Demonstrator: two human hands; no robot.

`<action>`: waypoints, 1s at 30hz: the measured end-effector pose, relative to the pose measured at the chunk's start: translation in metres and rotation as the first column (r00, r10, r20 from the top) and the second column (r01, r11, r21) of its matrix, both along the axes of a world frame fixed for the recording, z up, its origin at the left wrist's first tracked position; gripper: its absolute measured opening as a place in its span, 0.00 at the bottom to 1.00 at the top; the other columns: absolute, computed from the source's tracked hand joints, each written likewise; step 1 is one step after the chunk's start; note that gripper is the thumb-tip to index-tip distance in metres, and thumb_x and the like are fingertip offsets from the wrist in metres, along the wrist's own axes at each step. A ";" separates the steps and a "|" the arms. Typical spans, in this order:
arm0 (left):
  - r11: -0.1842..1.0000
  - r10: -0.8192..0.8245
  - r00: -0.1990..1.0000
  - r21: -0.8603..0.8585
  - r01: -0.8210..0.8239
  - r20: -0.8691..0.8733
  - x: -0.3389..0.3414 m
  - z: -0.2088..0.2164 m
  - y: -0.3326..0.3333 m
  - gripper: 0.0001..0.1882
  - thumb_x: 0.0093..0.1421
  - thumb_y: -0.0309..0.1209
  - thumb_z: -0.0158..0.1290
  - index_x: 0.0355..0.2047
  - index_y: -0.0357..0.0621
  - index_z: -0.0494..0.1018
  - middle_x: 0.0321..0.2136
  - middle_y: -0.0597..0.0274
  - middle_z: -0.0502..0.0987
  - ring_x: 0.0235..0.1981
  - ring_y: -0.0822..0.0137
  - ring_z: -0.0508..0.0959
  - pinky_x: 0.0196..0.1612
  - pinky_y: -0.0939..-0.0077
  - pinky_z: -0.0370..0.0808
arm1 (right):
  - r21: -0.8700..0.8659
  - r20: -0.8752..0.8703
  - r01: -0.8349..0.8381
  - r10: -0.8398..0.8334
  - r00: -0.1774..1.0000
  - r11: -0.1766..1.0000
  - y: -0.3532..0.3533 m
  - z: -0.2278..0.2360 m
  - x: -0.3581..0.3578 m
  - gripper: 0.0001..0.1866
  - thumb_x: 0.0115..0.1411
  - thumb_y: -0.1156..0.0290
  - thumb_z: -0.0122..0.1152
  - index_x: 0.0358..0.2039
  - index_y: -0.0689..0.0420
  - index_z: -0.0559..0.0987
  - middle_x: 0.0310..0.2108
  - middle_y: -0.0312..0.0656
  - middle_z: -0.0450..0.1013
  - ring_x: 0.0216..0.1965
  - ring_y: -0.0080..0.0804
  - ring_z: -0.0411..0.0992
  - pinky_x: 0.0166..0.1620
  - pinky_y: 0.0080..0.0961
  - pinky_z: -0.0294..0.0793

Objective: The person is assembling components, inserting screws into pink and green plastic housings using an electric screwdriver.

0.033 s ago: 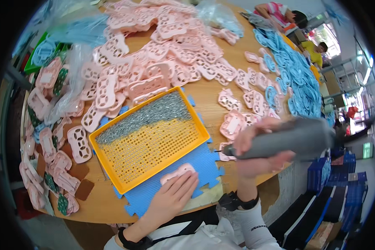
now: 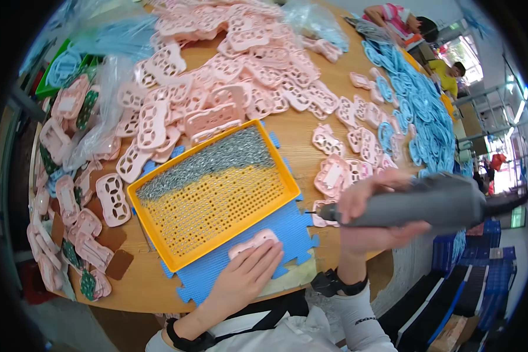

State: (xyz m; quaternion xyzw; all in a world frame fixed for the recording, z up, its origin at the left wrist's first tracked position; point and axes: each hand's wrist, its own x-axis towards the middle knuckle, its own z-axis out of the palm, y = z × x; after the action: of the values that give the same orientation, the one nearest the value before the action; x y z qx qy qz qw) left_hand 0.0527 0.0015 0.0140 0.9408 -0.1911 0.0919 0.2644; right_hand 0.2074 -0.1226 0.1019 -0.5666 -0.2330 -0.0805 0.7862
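My left hand [image 2: 245,274] lies over a small pink plastic part [image 2: 253,241] on the blue foam mat [image 2: 214,278]. Its fingers are close together and hold the part against the mat; the thumb side is hidden. Wrapped round a dark grey electric screwdriver [image 2: 405,205] is my right hand [image 2: 366,220], somewhat blurred. The screwdriver is lifted, roughly level, its thin bit pointing left and apart from the part. Just beyond my left hand sits a yellow perforated tray [image 2: 292,193], with small grey metal screws [image 2: 211,161] heaped along its far side.
Pink openwork plastic pieces [image 2: 246,64] pile up behind the tray. Blue pieces [image 2: 431,117] form a long heap at the right. Pink parts and brown pads [image 2: 119,265] crowd the left. A green crate [image 2: 50,85] stands far left. Two people [image 2: 449,73] are at the far right.
The view has shifted slightly. The screwdriver in my right hand has moved a little to the right and down. My left hand stays on the pink part.
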 end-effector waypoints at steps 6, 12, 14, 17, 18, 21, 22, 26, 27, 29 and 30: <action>0.999 0.007 0.998 0.039 -0.004 -0.059 0.000 -0.005 0.004 0.25 0.52 0.28 0.44 0.52 0.36 0.65 0.56 0.57 0.64 0.58 0.64 0.63 0.57 0.72 0.60 | 0.168 0.065 -0.231 0.223 0.973 0.958 0.035 0.008 0.004 0.47 0.42 0.23 0.45 0.39 0.60 0.62 0.13 0.43 0.64 0.11 0.31 0.64 0.15 0.24 0.65; 0.997 -0.066 0.992 0.036 0.070 -0.106 0.002 -0.010 0.006 0.26 0.54 0.30 0.42 0.54 0.36 0.63 0.58 0.56 0.62 0.61 0.65 0.60 0.60 0.72 0.57 | 0.019 0.119 -0.202 0.198 0.973 0.979 0.061 -0.023 0.010 0.46 0.43 0.22 0.43 0.37 0.58 0.59 0.12 0.41 0.63 0.08 0.31 0.62 0.13 0.22 0.63; 0.996 -0.076 0.990 0.046 0.082 -0.119 0.002 -0.009 0.009 0.26 0.55 0.30 0.41 0.55 0.36 0.63 0.58 0.57 0.62 0.61 0.65 0.60 0.60 0.72 0.57 | -0.033 0.161 -0.309 0.310 0.937 0.951 0.060 -0.029 0.012 0.46 0.42 0.23 0.46 0.38 0.59 0.59 0.14 0.43 0.64 0.11 0.33 0.63 0.15 0.23 0.64; 0.993 -0.095 0.988 0.055 0.102 -0.125 0.004 -0.010 0.009 0.26 0.55 0.31 0.41 0.55 0.36 0.63 0.58 0.57 0.62 0.61 0.66 0.59 0.60 0.72 0.57 | -0.082 0.154 -0.263 0.273 0.950 0.961 0.057 -0.032 0.014 0.46 0.43 0.24 0.47 0.39 0.60 0.59 0.15 0.43 0.64 0.12 0.33 0.64 0.15 0.24 0.65; 0.992 -0.101 0.987 0.060 0.109 -0.125 0.004 -0.010 0.010 0.26 0.55 0.31 0.40 0.55 0.36 0.63 0.58 0.58 0.62 0.61 0.66 0.59 0.60 0.72 0.57 | -0.087 0.145 -0.266 0.276 0.950 0.960 0.058 -0.033 0.015 0.46 0.43 0.24 0.47 0.39 0.60 0.59 0.15 0.43 0.64 0.12 0.33 0.64 0.15 0.24 0.65; 0.991 -0.092 0.988 0.084 0.103 -0.122 0.003 -0.009 0.011 0.25 0.56 0.32 0.40 0.55 0.38 0.64 0.58 0.60 0.62 0.61 0.67 0.59 0.60 0.72 0.56 | -0.093 0.129 -0.298 0.308 0.943 0.950 0.060 -0.035 0.017 0.46 0.43 0.24 0.47 0.39 0.59 0.60 0.15 0.43 0.64 0.12 0.33 0.64 0.16 0.25 0.65; 0.992 -0.090 0.988 0.080 0.101 -0.127 0.002 -0.009 0.011 0.25 0.56 0.32 0.40 0.55 0.38 0.64 0.58 0.60 0.62 0.61 0.67 0.59 0.60 0.72 0.56 | -0.096 0.151 -0.326 0.337 0.929 0.941 0.061 -0.036 0.019 0.46 0.43 0.25 0.47 0.40 0.59 0.60 0.15 0.43 0.64 0.12 0.33 0.64 0.16 0.25 0.65; 0.992 -0.054 0.994 0.111 0.065 -0.096 0.000 -0.010 0.008 0.24 0.58 0.32 0.40 0.54 0.40 0.65 0.58 0.62 0.63 0.61 0.69 0.60 0.62 0.71 0.52 | -0.087 0.167 -0.375 0.385 0.908 0.923 0.058 -0.042 0.023 0.46 0.44 0.25 0.48 0.40 0.60 0.60 0.15 0.42 0.64 0.13 0.32 0.64 0.16 0.25 0.65; 0.991 -0.046 0.995 0.118 0.057 -0.087 0.000 -0.011 0.008 0.23 0.58 0.32 0.40 0.54 0.40 0.65 0.58 0.62 0.63 0.61 0.69 0.60 0.62 0.71 0.50 | -0.089 0.164 -0.376 0.386 0.908 0.922 0.057 -0.041 0.021 0.46 0.44 0.25 0.48 0.40 0.60 0.60 0.15 0.42 0.64 0.13 0.32 0.64 0.16 0.25 0.65; 0.993 -0.056 0.995 0.103 0.065 -0.087 0.003 -0.011 0.008 0.23 0.58 0.32 0.40 0.54 0.40 0.65 0.58 0.62 0.63 0.61 0.69 0.60 0.62 0.71 0.50 | -0.130 0.081 -0.305 0.316 0.945 0.943 0.055 -0.040 0.019 0.46 0.43 0.25 0.48 0.41 0.60 0.60 0.16 0.43 0.64 0.13 0.33 0.64 0.16 0.26 0.65; 0.993 -0.057 0.994 0.101 0.066 -0.088 0.003 -0.010 0.009 0.23 0.58 0.32 0.40 0.54 0.40 0.66 0.58 0.62 0.63 0.61 0.69 0.60 0.62 0.71 0.51 | -0.127 0.079 -0.308 0.319 0.944 0.943 0.056 -0.041 0.020 0.46 0.43 0.25 0.48 0.41 0.60 0.60 0.16 0.43 0.64 0.13 0.33 0.64 0.16 0.26 0.65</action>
State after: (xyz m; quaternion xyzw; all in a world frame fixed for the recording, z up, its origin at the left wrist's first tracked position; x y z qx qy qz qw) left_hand 0.0559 0.0101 0.0039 0.9500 -0.2132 0.0337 0.2256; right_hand 0.2270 -0.0665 0.0605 -0.5614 -0.3627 0.0314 0.7432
